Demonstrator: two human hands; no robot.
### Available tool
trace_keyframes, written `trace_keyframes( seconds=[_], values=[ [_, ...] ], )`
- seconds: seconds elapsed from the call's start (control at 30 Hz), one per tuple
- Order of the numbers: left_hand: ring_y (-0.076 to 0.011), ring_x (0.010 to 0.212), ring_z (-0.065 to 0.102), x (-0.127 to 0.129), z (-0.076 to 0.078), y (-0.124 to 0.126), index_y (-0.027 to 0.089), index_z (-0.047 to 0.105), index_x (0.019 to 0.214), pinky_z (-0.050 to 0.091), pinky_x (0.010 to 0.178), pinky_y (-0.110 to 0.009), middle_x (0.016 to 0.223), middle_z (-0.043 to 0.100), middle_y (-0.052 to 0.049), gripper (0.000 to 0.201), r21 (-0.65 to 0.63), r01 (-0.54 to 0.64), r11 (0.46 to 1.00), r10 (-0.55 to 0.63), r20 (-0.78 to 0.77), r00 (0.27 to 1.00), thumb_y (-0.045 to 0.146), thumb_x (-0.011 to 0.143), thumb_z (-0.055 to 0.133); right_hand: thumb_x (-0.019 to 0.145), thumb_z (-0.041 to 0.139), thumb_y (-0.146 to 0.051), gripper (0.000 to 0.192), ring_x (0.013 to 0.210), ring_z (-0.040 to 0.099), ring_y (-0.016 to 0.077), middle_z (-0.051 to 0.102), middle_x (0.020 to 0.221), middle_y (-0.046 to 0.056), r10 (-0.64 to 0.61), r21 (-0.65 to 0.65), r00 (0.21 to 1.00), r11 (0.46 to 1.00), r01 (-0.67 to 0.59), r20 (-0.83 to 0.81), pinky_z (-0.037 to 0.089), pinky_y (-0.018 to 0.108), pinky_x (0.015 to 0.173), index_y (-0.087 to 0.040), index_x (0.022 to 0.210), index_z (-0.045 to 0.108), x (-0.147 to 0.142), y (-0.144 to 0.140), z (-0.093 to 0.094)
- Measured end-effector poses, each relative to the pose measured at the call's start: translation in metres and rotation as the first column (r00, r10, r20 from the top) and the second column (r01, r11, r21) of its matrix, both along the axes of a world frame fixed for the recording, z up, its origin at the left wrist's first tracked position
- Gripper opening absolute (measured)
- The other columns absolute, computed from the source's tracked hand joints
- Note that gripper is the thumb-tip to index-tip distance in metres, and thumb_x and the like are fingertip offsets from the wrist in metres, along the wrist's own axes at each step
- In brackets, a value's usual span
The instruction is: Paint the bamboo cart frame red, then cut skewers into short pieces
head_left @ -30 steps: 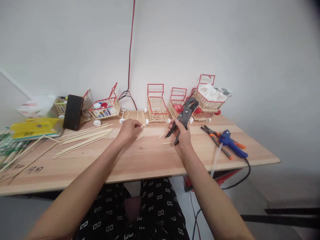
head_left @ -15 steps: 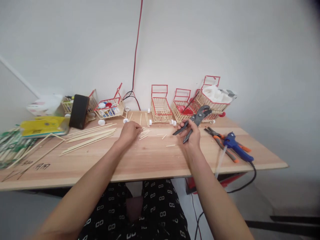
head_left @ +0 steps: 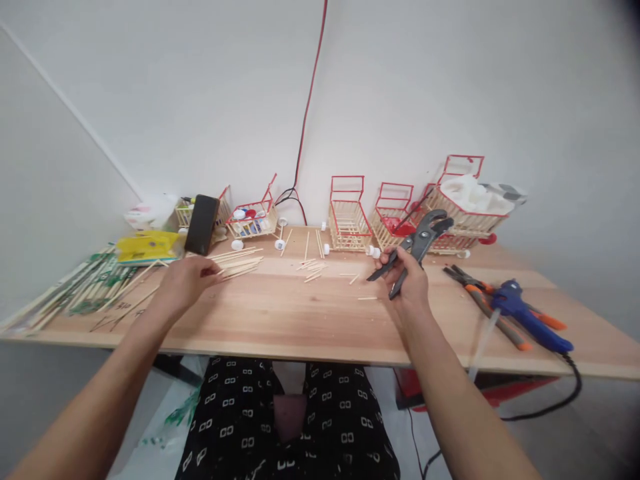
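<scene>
My left hand (head_left: 187,281) is at the left ends of a loose bundle of long thin wooden sticks (head_left: 243,265), fingers bent together. What they pinch, if anything, is hidden. Over the right part of the table, my right hand (head_left: 409,280) grips dark grey pliers (head_left: 419,243). The curved jaws point up and away, and the handles are spread apart. Between my hands, short cut sticks (head_left: 313,268) lie in a small pile, with a few loose pieces (head_left: 367,298) closer to the pliers.
Small stick-built carts with red rims (head_left: 349,223) line the wall; one holds bottle caps. A phone (head_left: 202,225) leans at back left near a yellow packet (head_left: 149,247) and green-wrapped sticks (head_left: 97,283). At right lie orange-handled pliers (head_left: 493,313) and a blue glue gun (head_left: 530,317).
My left hand has left the short stick pile and moved left to the long sticks. My right hand still holds the pliers. The view has shifted, so the table things appear further right.
</scene>
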State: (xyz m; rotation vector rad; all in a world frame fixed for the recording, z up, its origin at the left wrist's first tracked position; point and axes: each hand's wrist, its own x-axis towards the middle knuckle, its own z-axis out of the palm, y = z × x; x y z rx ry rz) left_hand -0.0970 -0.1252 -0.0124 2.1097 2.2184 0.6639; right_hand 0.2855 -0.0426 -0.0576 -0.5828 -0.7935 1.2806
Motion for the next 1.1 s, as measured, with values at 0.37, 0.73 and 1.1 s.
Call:
trace_keyframes(
  seconds=[0.37, 0.73, 1.1],
  values=[
    [-0.025, 0.064, 0.055, -0.043, -0.02, -0.017, 0.022, 0.052, 0.056, 0.033, 0.06, -0.031, 0.064, 0.063, -0.008, 0.014, -0.075, 0.021, 0.997, -0.028, -0.099, 0.995, 0.026, 0.07, 0.052, 0.069, 0.069, -0.03, 0.016, 0.059, 0.055, 0.0104, 0.057, 0.063, -0.001, -0.01, -0.028, 0.999, 1.0, 0.009, -0.035, 0.049, 0.022, 0.056, -0.016, 0.072, 0.062, -0.004, -0.001, -0.001],
    [-0.024, 0.059, 0.049, -0.051, -0.018, -0.013, 0.023, 0.038, 0.049, 0.03, 0.058, -0.031, 0.059, 0.056, -0.008, 0.025, -0.148, 0.057, 0.987, -0.074, -0.11, 0.991, 0.031, 0.071, 0.048, 0.065, 0.072, -0.03, 0.02, 0.058, 0.055, 0.0106, 0.057, 0.061, 0.0, 0.003, -0.047, 0.999, 0.999, -0.005, -0.04, 0.049, 0.021, 0.055, -0.013, 0.071, 0.063, -0.004, -0.003, 0.003],
    [-0.0113, 0.062, 0.05, 0.008, -0.007, -0.028, 0.015, 0.066, 0.079, 0.04, 0.059, -0.023, 0.085, 0.066, -0.005, 0.03, -0.012, 0.099, 0.995, -0.049, 0.806, 0.59, 0.041, 0.066, 0.071, 0.069, 0.07, -0.031, 0.018, 0.06, 0.055, 0.0105, 0.057, 0.064, -0.001, -0.001, -0.05, 1.0, 0.999, 0.0, -0.013, 0.05, 0.022, 0.058, -0.016, 0.074, 0.062, -0.005, -0.002, -0.002]
  ],
)
